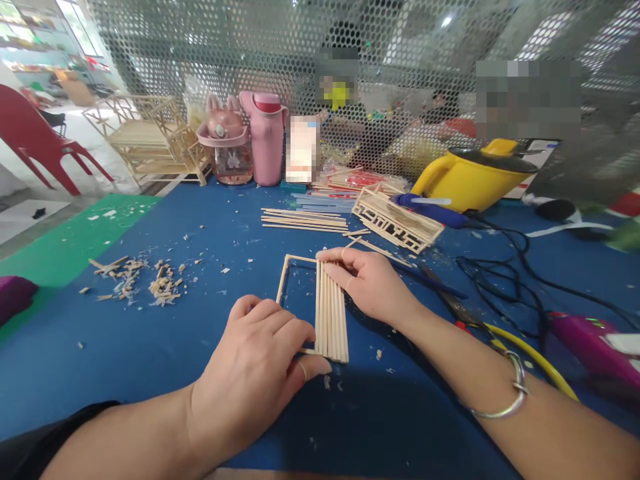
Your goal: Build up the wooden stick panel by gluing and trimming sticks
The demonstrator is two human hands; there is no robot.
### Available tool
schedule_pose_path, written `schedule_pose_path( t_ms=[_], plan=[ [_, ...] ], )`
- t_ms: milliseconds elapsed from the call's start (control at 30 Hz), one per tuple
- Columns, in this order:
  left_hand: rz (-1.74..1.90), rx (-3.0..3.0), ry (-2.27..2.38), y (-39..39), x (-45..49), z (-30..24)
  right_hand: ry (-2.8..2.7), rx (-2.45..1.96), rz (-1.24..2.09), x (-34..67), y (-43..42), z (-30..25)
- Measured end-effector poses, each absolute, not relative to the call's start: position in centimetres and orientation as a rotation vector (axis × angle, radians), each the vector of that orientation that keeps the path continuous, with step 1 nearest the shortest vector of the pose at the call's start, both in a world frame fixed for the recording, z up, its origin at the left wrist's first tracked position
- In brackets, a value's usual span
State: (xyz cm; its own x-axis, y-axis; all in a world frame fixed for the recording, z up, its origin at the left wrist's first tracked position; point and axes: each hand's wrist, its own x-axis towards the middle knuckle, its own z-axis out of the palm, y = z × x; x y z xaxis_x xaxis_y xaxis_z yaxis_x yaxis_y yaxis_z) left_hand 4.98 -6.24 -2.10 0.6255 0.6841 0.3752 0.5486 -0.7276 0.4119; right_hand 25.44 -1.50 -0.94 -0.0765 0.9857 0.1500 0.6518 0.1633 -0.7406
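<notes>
A rectangular frame of thin wooden sticks [283, 280] lies on the blue tabletop, and several sticks laid side by side [330, 313] cover its right part. My left hand [270, 353] grips the near side of the frame, thumb at the near ends of the sticks and fingers over the frame's edge. At the far end, my right hand [365, 280] has its thumb and fingers closed on the top of the stick row. Just beyond lie loose sticks [305, 219] and a small assembled stick piece [397, 220] with a blue-handled glue gun [433, 210] resting on it.
Wood scraps [165, 283] are scattered at left. A pink bottle [267, 137], a clear rabbit-eared cup [231, 147] and a yellow pot [475, 175] line the back before a perforated metal screen [280, 40]. Black cables [500, 267] and pliers-like tools [455, 303] lie at right.
</notes>
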Motion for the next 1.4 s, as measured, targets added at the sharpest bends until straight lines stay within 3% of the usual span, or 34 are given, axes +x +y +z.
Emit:
schedule_pose_path(
  t_ms=[633,1133,1400],
  plan=[
    [0.787,2.518,0.915,-6.1,4.3,-2.4,-1.767,-1.501,0.855,26.7,-1.2,-0.6],
    [0.785,2.605,0.856,-5.6,4.2,-2.3,-2.180,-1.354,0.451,26.3,-1.5,-0.7],
    [0.504,2.542,0.474,-1.8,1.5,0.2,-2.161,-1.671,0.365,26.9,-4.6,1.5]
  ],
)
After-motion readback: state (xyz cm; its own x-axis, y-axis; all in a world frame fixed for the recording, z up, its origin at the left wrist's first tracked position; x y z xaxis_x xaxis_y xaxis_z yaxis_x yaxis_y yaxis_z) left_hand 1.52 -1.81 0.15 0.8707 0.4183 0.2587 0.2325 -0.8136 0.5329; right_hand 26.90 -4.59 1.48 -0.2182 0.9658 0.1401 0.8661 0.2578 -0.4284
